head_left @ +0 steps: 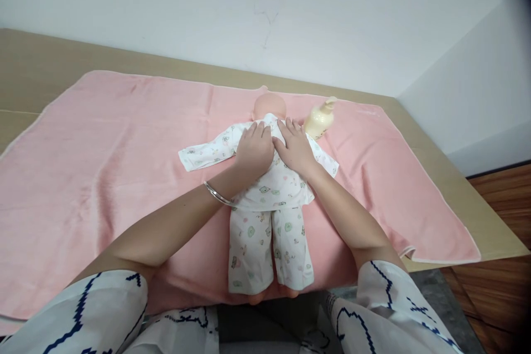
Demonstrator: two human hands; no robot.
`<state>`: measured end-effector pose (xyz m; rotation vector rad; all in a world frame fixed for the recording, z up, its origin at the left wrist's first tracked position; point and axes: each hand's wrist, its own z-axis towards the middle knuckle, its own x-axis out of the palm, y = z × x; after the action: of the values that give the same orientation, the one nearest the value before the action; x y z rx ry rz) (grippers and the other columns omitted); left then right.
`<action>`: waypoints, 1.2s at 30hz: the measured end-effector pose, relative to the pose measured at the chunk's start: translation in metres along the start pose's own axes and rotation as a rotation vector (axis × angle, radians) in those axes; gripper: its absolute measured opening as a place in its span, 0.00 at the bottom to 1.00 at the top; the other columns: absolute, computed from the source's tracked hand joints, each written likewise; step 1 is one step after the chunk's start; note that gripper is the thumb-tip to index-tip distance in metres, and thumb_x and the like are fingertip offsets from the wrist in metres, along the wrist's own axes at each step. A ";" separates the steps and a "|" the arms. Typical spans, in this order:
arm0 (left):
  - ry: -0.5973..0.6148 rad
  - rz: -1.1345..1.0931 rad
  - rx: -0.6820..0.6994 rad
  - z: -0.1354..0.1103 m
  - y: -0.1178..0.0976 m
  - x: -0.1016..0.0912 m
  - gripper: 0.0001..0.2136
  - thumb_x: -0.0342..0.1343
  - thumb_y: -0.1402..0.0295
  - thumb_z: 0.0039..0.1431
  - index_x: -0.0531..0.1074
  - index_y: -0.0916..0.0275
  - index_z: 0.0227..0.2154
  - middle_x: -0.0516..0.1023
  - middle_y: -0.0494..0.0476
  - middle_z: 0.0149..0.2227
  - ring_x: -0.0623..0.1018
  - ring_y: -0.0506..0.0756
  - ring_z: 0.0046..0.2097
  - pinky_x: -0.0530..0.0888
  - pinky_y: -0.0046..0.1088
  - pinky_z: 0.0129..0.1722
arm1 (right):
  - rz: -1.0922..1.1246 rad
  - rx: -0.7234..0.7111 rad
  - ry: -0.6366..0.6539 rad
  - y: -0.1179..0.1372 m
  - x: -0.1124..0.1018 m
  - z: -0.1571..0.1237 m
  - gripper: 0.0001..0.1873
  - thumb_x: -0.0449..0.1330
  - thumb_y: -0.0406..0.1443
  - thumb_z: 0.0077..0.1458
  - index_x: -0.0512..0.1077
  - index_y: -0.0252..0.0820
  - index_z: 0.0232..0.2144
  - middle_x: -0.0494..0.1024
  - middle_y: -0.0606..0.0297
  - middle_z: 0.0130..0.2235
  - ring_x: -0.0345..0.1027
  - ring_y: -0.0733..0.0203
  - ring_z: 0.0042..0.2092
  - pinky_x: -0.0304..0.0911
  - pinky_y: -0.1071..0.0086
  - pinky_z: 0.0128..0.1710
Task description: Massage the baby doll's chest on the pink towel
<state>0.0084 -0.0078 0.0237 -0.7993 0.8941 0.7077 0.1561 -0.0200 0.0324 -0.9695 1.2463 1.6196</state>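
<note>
A baby doll [270, 104] lies on its back on a pink towel [103, 144], head toward the wall, dressed in a white printed top and trousers [265, 243]. My left hand [254, 149] rests flat on the doll's chest, fingers stretched out toward the collar, with a silver bangle on the wrist. My right hand [295, 146] lies flat beside it on the right of the chest, fingers spread. Both hands touch the top and each other. The doll's left sleeve [203, 154] is spread out to the side.
A cream pump bottle [319, 120] lies on the towel just right of the doll's head. The towel covers a wooden table [468, 199] set against a white wall. Wooden floor shows at the right edge.
</note>
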 end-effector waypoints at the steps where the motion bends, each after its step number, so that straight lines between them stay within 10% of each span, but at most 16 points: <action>1: 0.024 -0.006 -0.028 0.002 0.003 -0.001 0.23 0.39 0.70 0.69 0.64 0.72 0.63 0.66 0.73 0.67 0.63 0.68 0.69 0.61 0.56 0.67 | -0.024 0.001 -0.015 0.004 0.000 -0.003 0.32 0.45 0.45 0.69 0.55 0.35 0.70 0.54 0.46 0.72 0.43 0.41 0.74 0.41 0.43 0.72; 7: 0.085 -0.066 -0.071 0.014 0.019 -0.005 0.24 0.42 0.65 0.68 0.65 0.71 0.62 0.67 0.70 0.66 0.64 0.66 0.68 0.60 0.52 0.68 | -0.202 -0.044 -0.132 0.031 0.000 -0.024 0.29 0.41 0.38 0.70 0.65 0.26 0.63 0.70 0.41 0.63 0.62 0.42 0.67 0.43 0.46 0.72; 17: 0.104 0.155 -0.027 -0.010 -0.014 -0.012 0.24 0.41 0.69 0.70 0.62 0.76 0.64 0.64 0.76 0.67 0.64 0.71 0.69 0.62 0.52 0.66 | 0.030 -0.042 0.053 -0.015 -0.006 0.010 0.35 0.42 0.46 0.70 0.53 0.31 0.70 0.51 0.47 0.73 0.39 0.43 0.75 0.40 0.46 0.73; 26: 0.141 -0.041 -0.079 0.019 0.024 -0.005 0.25 0.41 0.63 0.71 0.64 0.73 0.63 0.66 0.72 0.67 0.64 0.66 0.69 0.60 0.49 0.68 | -0.130 -0.071 -0.049 0.033 -0.008 -0.024 0.30 0.43 0.38 0.69 0.62 0.25 0.65 0.65 0.40 0.67 0.56 0.42 0.70 0.48 0.49 0.71; 36: 0.230 0.150 0.005 -0.005 -0.015 -0.020 0.25 0.41 0.71 0.70 0.59 0.80 0.65 0.60 0.79 0.69 0.62 0.69 0.70 0.61 0.47 0.67 | 0.074 -0.036 -0.030 -0.010 -0.003 0.012 0.31 0.43 0.43 0.70 0.62 0.30 0.66 0.65 0.49 0.68 0.55 0.50 0.71 0.49 0.53 0.71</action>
<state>0.0096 -0.0234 0.0437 -0.8260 1.1723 0.7546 0.1651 -0.0070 0.0343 -0.9275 1.2501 1.7132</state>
